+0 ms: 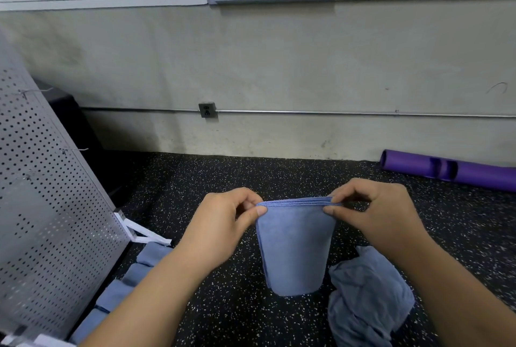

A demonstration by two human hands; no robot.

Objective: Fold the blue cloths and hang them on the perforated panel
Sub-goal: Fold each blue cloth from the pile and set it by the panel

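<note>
Blue microfibre, folded into several layers, hangs in the lower centre of the frame: the folded cloth [294, 246] is held up by its top edge, which runs level from side to side between the two hands, while the rest drops straight down toward the speckled black floor [237, 304]. The left hand [223, 223] pinches the top left corner between thumb and forefinger, the other fingers curled in; the right hand [374, 212] pinches the top right corner the same way, so both are closed on the cloth and carry nothing else. The perforated panel [47, 207] stands along the left side of the frame, leaning away, with thin wire hooks [75, 149] jutting from its face, well apart from the cloth and above the level of the hands. That makes the left hand the nearer one, and the coming move looks like a carry leftward and upward, with the stacked top edge turned to meet a hook. Along the foot of the panel, at lower left, lies a row of folded blue cloths [131, 277], and at lower right a crumpled blue cloth [368, 296] lies on the floor just beside the hanging one, not yet folded. No cloth is visible on the hooks, so the hanging part seems hardly begun.
</note>
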